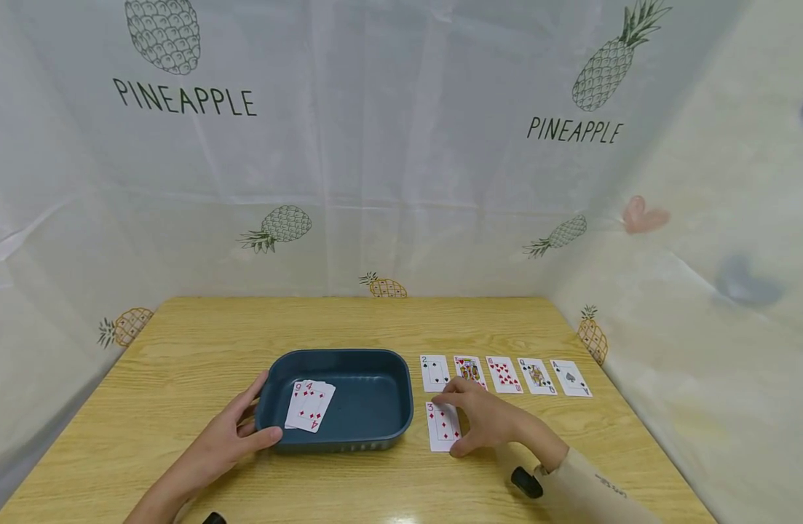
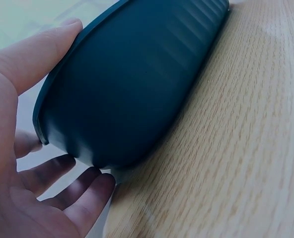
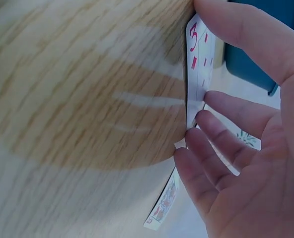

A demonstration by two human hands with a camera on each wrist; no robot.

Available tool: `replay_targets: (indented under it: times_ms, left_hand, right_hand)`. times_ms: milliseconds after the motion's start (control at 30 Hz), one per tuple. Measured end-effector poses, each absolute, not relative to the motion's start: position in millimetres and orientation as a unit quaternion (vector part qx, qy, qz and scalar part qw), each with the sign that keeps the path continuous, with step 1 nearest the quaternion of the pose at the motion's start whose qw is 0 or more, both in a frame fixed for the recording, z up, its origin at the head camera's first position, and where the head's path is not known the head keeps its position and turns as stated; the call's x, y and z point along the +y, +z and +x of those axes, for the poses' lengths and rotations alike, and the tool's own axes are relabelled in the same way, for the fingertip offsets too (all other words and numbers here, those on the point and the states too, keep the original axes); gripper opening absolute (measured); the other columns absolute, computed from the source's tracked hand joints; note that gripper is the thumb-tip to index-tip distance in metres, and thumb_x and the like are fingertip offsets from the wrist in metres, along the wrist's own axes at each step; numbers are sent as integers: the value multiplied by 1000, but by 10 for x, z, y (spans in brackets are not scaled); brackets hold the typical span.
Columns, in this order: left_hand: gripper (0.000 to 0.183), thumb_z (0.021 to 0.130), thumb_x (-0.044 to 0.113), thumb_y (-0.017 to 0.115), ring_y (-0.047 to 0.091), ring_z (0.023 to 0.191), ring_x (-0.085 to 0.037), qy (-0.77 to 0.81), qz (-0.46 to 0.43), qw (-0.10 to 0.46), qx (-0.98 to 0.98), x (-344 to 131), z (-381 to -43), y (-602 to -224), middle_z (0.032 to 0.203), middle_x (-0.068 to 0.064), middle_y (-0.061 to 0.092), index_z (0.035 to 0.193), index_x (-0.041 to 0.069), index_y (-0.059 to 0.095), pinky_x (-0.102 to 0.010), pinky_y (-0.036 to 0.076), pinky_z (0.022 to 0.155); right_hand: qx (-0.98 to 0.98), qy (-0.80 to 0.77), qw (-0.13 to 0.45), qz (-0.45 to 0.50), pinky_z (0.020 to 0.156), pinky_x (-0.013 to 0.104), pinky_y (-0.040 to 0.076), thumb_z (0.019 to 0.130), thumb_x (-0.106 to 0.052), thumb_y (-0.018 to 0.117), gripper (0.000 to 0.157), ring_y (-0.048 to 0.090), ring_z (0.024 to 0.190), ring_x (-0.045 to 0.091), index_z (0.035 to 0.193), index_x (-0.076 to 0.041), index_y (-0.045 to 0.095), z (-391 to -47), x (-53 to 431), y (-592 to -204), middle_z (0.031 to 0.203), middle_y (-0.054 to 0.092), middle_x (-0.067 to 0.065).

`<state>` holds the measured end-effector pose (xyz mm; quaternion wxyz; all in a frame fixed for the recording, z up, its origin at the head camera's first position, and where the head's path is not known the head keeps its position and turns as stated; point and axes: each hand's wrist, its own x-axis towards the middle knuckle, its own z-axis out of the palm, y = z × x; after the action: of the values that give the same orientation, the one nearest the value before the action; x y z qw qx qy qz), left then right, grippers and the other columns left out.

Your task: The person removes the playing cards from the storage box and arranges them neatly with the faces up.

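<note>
On the wooden table, my left hand (image 1: 231,444) holds the left end of a dark blue rectangular tray (image 1: 373,406). In the left wrist view its thumb lies on the rim and its fingers touch the tray's outer wall (image 2: 122,94). A few overlapping playing cards (image 1: 311,407) lie face up inside, with a red 4 on top. Right of the tray, my right hand (image 1: 489,420) pinches a red diamond card (image 1: 439,435) whose corner reads like a 3. Thumb and fingertips touch opposite edges of that card (image 3: 199,62) in the right wrist view.
Behind my right hand, several face-up cards form a row: a 2 (image 1: 434,372), a red face card (image 1: 468,368), a red number card (image 1: 504,375), a queen (image 1: 537,376) and an ace of spades (image 1: 571,378). A pineapple-print curtain (image 1: 401,145) surrounds the table (image 1: 218,327).
</note>
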<state>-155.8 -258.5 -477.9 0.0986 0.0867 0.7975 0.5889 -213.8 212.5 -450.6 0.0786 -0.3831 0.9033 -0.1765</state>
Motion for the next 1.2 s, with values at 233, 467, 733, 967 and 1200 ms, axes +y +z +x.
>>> replay_targets:
  times_ms: [233, 467, 733, 967, 1200]
  left_hand:
    - [99, 102, 22, 75, 48, 144, -45, 589, 91, 96, 798, -2580, -1560, -4770, 170, -30, 22, 173, 18, 7, -13, 49, 96]
    - [99, 101, 23, 75, 48, 144, -45, 581, 88, 96, 803, -2572, -1560, -4763, 170, -29, 21, 173, 18, 7, -13, 48, 96]
    - [99, 101, 23, 75, 49, 144, -45, 579, 89, 95, 805, -2564, -1563, -4750, 170, -30, 22, 173, 19, 7, -14, 48, 97]
    - [99, 101, 22, 75, 48, 144, -45, 579, 90, 97, 805, -2590, -1567, -4750, 170, -30, 21, 173, 19, 7, -13, 49, 96]
    - [99, 101, 22, 75, 48, 143, -44, 577, 86, 96, 807, -2584, -1559, -4775, 170, -30, 22, 173, 17, 8, -13, 49, 95]
  right_hand:
    - [904, -175, 77, -383, 98, 35, 48, 75, -27, 96, 78, 49, 115, 17, 142, -3, 66, -2132, 2131, -4499, 127, 55, 5]
    - [902, -184, 96, -378, 97, 33, 48, 76, -26, 96, 82, 49, 115, 17, 148, -7, 62, -2119, 2136, -4460, 128, 55, 5]
    - [906, -184, 56, -378, 96, 37, 53, 87, -22, 89, 68, 56, 115, 23, 147, -5, 62, -2141, 2092, -4256, 131, 58, 9]
    - [892, -260, 3, -369, 98, 46, 54, 98, -22, 80, 60, 57, 120, 22, 152, -11, 57, -2112, 1785, -4014, 138, 57, 4]
    - [879, -302, 21, -368, 104, 45, 52, 101, -29, 76, 60, 57, 128, 29, 156, -17, 54, -2103, 1220, -4004, 145, 55, 10]
